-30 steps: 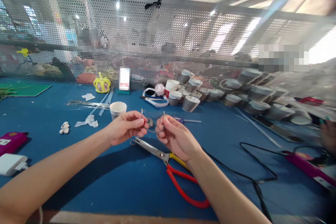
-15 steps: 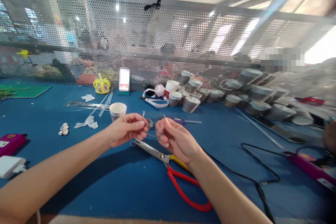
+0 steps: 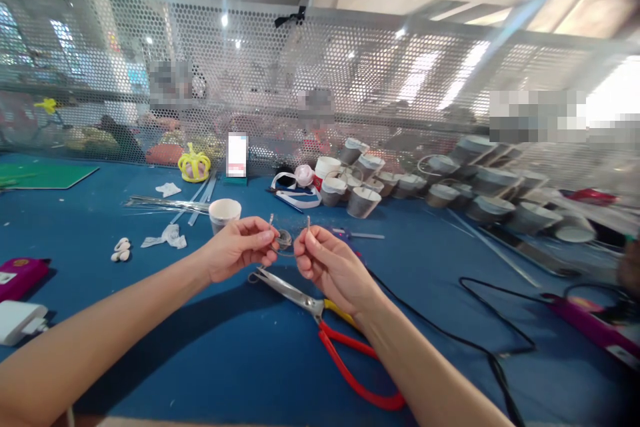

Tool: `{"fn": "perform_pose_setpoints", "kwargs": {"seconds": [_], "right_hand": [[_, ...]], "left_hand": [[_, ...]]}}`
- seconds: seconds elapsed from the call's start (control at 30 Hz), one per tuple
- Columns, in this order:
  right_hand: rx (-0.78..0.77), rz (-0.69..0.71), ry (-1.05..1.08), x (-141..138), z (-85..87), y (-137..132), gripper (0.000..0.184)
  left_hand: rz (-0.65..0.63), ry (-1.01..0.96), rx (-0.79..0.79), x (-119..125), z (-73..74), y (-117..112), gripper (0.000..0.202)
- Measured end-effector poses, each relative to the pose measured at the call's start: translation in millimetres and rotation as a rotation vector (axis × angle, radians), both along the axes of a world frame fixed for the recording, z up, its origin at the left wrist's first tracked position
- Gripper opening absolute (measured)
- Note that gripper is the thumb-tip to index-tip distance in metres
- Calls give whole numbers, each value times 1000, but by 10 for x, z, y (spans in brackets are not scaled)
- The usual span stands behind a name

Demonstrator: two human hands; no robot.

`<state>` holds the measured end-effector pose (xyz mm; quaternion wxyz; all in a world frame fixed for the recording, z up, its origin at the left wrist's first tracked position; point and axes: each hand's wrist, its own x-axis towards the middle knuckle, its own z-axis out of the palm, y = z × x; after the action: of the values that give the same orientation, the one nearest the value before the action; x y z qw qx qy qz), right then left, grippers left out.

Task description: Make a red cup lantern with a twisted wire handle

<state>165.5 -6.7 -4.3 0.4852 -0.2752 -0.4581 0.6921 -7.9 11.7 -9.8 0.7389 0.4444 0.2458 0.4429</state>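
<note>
The left hand (image 3: pixel 245 247) and right hand (image 3: pixel 334 260) pinch a wire (image 3: pixel 286 255) between thumb and fingers near its ends, above the worktop (image 3: pixel 220 360), a grip that seems to keep its middle bowed (both tips poke up past the thumbs). The scissors (image 3: pixel 295 295) lie beneath, handles rightward, probably for easy reach.

Bright glare (image 3: pixel 617 90) from upper right, soft shadow (image 3: pixel 195 317) across blue table (image 3: pixel 270 367), right edge stretched and blurred
</note>
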Motion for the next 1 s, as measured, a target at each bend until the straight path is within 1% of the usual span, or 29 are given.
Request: {"fn": "perform_pose_setpoints", "kwargs": {"seconds": [0.13, 0.27, 0.4, 0.53, 0.77, 0.9, 1.0], "right_hand": [[-21, -30, -3, 13, 6, 18, 17], [-21, -36, -19, 26, 13, 24, 17], [-40, -24, -18, 20, 13, 15, 18], [-49, -36, -4, 12, 10, 11, 18], [-8, -79, -24, -13, -20, 29, 17], [27, -55, -37, -45, -55, 22, 16], [42, -65, -25, -57, -83, 24, 15]], "left_hand": [[-12, -3, 22, -2, 15, -8, 19], [-23, -47, 12, 6, 22, -14, 23], [-26, -67, 7, 10, 4, -21, 18], [-43, -53, -1, 14, -13, -20, 19], [10, -96, -14, 75, -83, -57, 24], [22, -32, 1, 121, -133, -87, 18], [80, -24, -8, 132, -136, -79, 17]]}}
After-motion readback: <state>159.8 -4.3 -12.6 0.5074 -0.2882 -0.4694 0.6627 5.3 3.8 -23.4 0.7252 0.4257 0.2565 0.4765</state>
